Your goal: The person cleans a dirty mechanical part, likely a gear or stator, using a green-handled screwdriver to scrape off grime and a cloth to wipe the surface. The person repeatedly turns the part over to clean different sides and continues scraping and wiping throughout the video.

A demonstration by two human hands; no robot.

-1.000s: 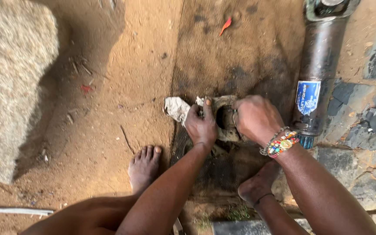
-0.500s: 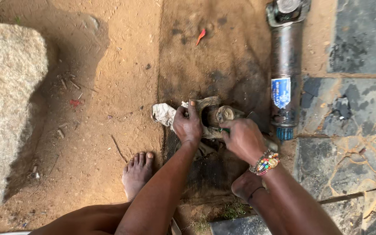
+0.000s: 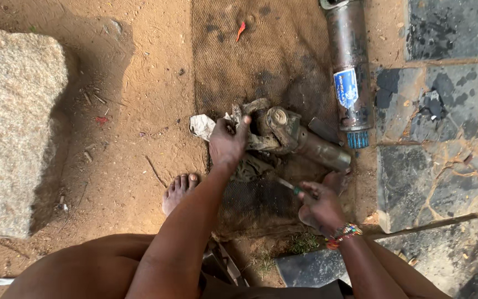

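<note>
Beyond both hands a long grey cylinder (image 3: 349,72) lies apart on the dark mat (image 3: 266,61). Just past the left hand (image 3: 227,145), which pinches a dirty rag (image 3: 206,126), sits the greasy metal joint (image 3: 286,133), still grimy, so the cleaning looks unfinished. The right hand (image 3: 321,206), nearer the body, grips a small screwdriver (image 3: 289,186).

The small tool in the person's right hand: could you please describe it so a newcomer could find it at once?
Start at the dark mat on the sandy ground, where a greasy metal part lies under the left hand. Just below it, the right hand, with a beaded bracelet, holds a thin tool. Its green handle and slim shaft set it apart.
</note>
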